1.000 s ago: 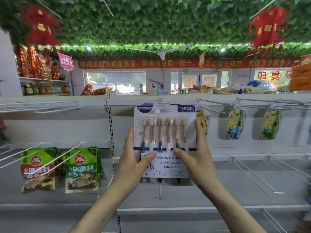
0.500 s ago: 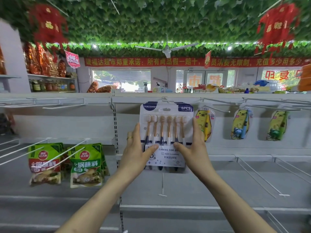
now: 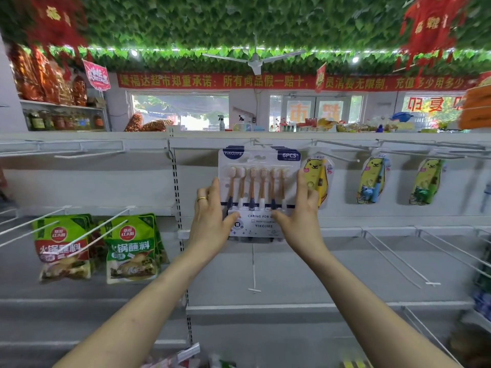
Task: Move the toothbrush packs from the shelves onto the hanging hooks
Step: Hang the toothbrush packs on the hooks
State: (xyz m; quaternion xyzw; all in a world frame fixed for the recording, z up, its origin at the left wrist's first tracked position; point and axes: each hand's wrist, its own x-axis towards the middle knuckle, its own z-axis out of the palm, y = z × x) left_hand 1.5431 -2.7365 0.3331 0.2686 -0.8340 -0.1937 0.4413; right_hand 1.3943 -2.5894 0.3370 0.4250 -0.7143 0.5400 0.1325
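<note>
Head view: my left hand (image 3: 210, 221) and right hand (image 3: 303, 219) pinch the toothbrush pack (image 3: 259, 192) by its sides, its top at the hook (image 3: 256, 142); hanging step, I judge; next, seat its hole, then let go.

White rack (image 3: 106, 181): six-brush packs (image 3: 259, 166) at top hook (image 3: 255, 142), cartoon toothbrush packs (image 3: 373, 179) right, green sauce pouches (image 3: 131, 248) lower left.

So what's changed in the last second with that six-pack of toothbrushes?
The toothbrush pack has slid farther back along its hook, toward the rear panel. The left hand and right hand went with it and still pinch its lower sides, thumbs in front. The cartoon toothbrush packs and green sauce pouches hang as before.
</note>
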